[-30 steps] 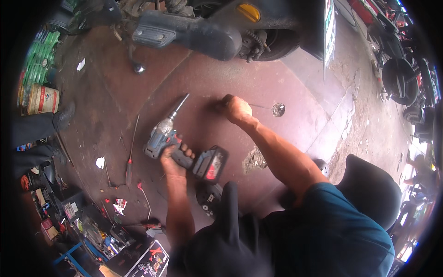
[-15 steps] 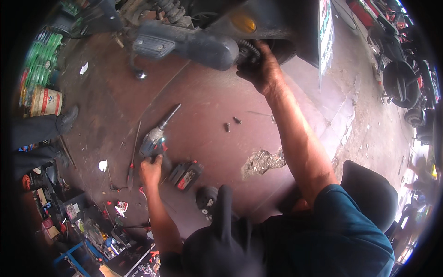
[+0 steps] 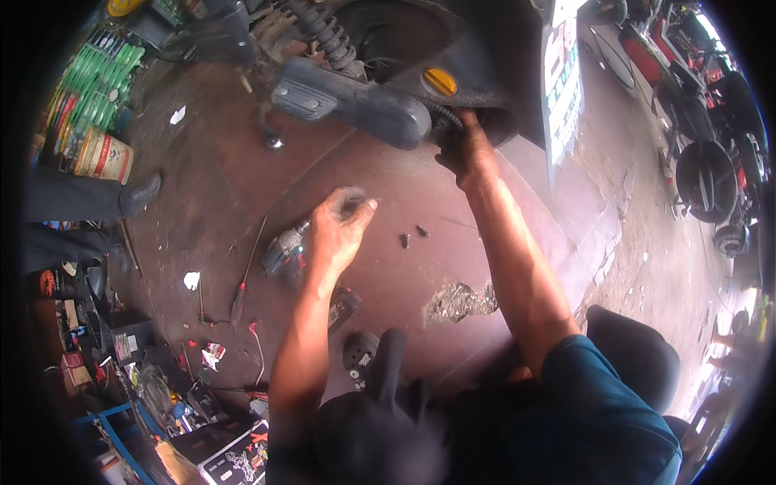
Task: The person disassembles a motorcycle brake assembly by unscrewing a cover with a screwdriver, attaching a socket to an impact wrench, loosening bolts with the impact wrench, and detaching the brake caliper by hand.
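Observation:
My right hand (image 3: 471, 153) reaches up under the scooter's dark body panel (image 3: 477, 81), close to a ribbed black hose (image 3: 436, 109). Its fingers are curled in around something there, which the hand and the shadow hide. Lower and to the left, my left hand (image 3: 343, 222) is raised over the floor, thumb apart from the bent fingers and nothing seen between them. Partly behind that wrist lies a cordless power tool (image 3: 283, 252), with a dark battery-like block (image 3: 343, 311) nearer me. Two small bolts (image 3: 406, 240) lie on the floor between my arms.
A long screwdriver (image 3: 239, 299) lies left of the power tool. Broken concrete (image 3: 461, 303) marks the floor near my right forearm. Another person's shoe (image 3: 141, 194) stands at left by a white bucket (image 3: 105, 156). Tools and boxes crowd the lower left; vehicles stand at right.
My left hand has let go of the power tool and moved up and right, leaving it on the floor. My right hand stays under the scooter. The whole view has shifted slightly.

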`<state>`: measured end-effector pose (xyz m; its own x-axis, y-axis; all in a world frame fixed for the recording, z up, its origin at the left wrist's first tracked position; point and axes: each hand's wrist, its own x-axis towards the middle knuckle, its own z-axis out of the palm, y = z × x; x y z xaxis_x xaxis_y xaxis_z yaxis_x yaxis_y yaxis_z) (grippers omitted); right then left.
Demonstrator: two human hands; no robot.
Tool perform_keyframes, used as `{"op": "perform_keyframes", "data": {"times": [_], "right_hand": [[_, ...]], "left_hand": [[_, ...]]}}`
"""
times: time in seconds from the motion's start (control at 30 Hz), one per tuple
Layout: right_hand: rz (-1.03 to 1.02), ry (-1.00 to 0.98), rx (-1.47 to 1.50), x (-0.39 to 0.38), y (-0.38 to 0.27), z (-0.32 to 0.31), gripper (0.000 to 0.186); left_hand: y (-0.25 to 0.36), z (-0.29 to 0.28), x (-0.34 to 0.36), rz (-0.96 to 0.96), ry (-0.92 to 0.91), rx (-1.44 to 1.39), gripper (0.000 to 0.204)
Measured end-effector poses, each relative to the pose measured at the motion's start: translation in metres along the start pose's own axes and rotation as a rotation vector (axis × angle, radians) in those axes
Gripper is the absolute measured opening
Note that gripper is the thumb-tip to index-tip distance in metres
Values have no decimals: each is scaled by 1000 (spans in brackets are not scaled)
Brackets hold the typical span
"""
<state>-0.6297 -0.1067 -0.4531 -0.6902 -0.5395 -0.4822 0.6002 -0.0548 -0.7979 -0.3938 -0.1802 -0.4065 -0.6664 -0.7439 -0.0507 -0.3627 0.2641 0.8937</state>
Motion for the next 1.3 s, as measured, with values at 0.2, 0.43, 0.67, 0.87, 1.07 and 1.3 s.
{"op": "perform_keyframes", "data": {"times": [0.2, 0.43, 0.67, 0.87, 1.07, 1.3], "right_hand": [[-219, -181, 267, -9, 15, -5, 62], [46, 198, 20, -56, 22, 3, 56], [-143, 286, 315, -94, 108, -6, 55], [107, 223, 251, -113, 86, -15, 46], [191, 8, -240, -132, 66, -42, 46], [-11, -140, 300, -100, 55, -48, 74]], "left_hand": [[-16, 30, 2, -105, -177, -256, 18], [-12, 53, -1, -173, -195, -358, 38], [-2, 88, 8, -157, -279, -544, 78], [-42, 84, 29, 33, -164, -328, 68], [-19, 80, 33, -134, -470, -770, 49], [4, 84, 22, -212, -491, -923, 34]]}}
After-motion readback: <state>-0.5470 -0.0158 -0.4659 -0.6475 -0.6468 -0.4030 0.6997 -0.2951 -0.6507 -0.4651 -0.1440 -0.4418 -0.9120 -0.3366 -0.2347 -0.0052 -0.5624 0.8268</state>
